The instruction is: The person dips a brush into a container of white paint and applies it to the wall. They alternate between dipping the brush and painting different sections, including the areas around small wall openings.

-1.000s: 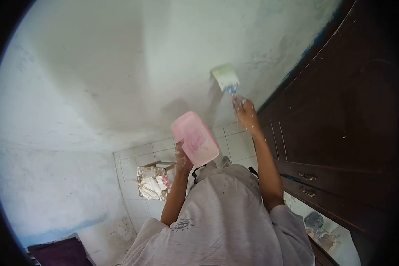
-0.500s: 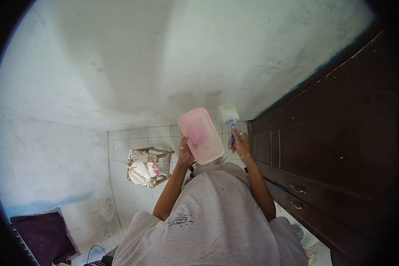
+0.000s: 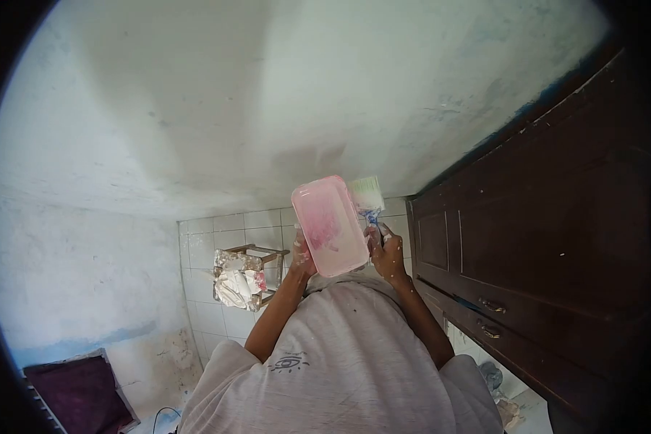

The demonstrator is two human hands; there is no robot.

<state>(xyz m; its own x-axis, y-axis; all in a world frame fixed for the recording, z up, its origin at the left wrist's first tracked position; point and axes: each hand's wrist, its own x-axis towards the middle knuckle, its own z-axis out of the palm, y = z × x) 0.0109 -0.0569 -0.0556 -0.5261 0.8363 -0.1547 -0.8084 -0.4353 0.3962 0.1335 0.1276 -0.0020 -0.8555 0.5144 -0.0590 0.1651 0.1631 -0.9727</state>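
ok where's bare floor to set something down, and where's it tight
Bare floor tiles show between the stool and the wall ahead, with a smaller patch between paintbrush and brown cabinet. Crowded: the stool, topped with crumpled white material, and between pink container and paintbrush.

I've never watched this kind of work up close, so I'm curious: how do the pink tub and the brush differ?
The pink tub is broad and hollow, while the brush is narrower, with a spread of bristles. The tub is pink; the brush has pale bristles and blue near their base. The left hand holds the tub, the right hand the brush. Both are held up in front of the person.
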